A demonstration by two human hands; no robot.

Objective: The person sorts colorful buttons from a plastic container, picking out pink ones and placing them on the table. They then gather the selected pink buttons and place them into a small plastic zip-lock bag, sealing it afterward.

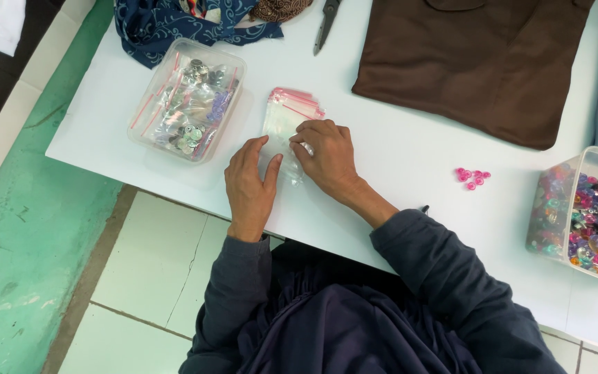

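Note:
A stack of small clear zip bags with red seal strips (286,114) lies on the white table (410,159). My left hand (249,185) rests flat at the stack's left edge, fingers spread, touching the plastic. My right hand (327,158) lies on the stack's right side, its fingertips pinching at one bag's edge. To the right, a few pink buttons (472,177) sit loose on the table, apart from both hands.
A clear tub of filled bags of silvery buttons (188,100) stands at the left. A clear tub of colourful buttons (590,216) is at the right edge. Brown fabric (472,62), scissors (325,24) and blue patterned cloth (174,24) lie at the back.

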